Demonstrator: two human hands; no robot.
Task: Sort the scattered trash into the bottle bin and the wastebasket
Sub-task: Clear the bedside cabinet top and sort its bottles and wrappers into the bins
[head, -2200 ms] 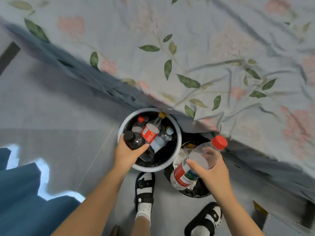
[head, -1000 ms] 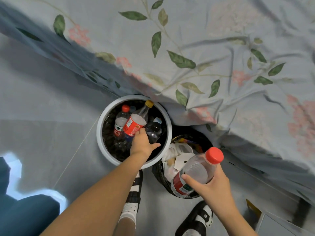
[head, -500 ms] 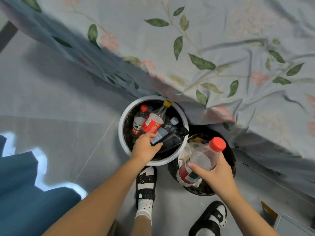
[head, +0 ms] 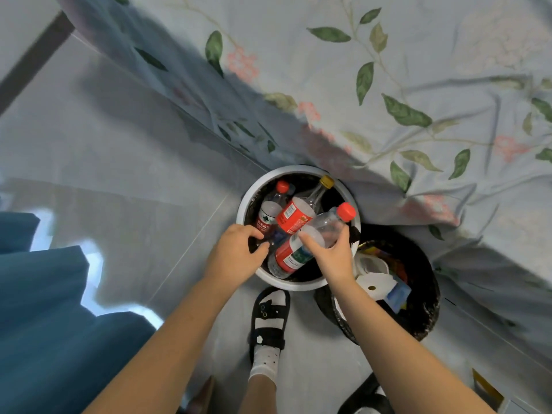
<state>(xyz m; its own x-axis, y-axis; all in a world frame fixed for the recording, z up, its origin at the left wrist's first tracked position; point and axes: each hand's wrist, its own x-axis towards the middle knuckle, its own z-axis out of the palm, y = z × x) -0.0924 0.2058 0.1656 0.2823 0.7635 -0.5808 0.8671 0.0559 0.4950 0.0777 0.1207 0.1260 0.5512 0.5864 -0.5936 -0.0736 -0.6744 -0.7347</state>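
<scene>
The right hand (head: 336, 258) has carried the red-capped bottle (head: 310, 240) from above the black wastebasket (head: 418, 318) across to the white bottle bin (head: 298, 286), its fingers (head: 309, 238) still curled round the clear body. The left hand (head: 236, 255), which a moment ago gripped a dark bottle inside the bin, now rests at the near rim with fingers loosely curled, that bottle hidden beneath them.

Soft, even daylight, moderately bright. Blown-out white glare patch on floor (head: 89, 264) at left, beside blue fabric (head: 44, 324). Dark shadow on floor under hanging bedsheet (head: 388, 70). Bin (head: 248, 198) interior dim. Wide-angle bending at edges; upper left corner smeared, slightly blurred. Centre reasonably sharp.
</scene>
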